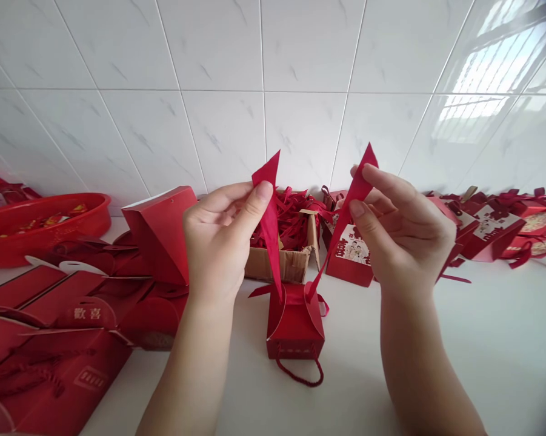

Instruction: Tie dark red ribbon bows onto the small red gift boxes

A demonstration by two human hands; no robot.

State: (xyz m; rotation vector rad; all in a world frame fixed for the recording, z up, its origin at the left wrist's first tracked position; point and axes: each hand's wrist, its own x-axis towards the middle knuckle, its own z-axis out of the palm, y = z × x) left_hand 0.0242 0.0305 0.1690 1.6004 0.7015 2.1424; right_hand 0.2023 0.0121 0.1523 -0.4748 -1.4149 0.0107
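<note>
A small red gift box (295, 324) stands on the white tabletop, a twisted cord handle (302, 383) hanging from its near side. Two ends of a red ribbon (273, 251) rise from its top and spread apart in a V. My left hand (229, 233) pinches one end between thumb and fingers, above and left of the box. Above and right of it, my right hand (397, 227) grips the other end between thumb and index finger, the other fingers curled loosely. Both pointed ribbon tips stick up past my fingers.
Behind the box sits a cardboard carton (279, 264) of red ribbons. Red boxes (68, 375) crowd the left, with a red basin (88, 221) behind. Decorated red boxes (495, 227) line the tiled wall (309, 48) at the right.
</note>
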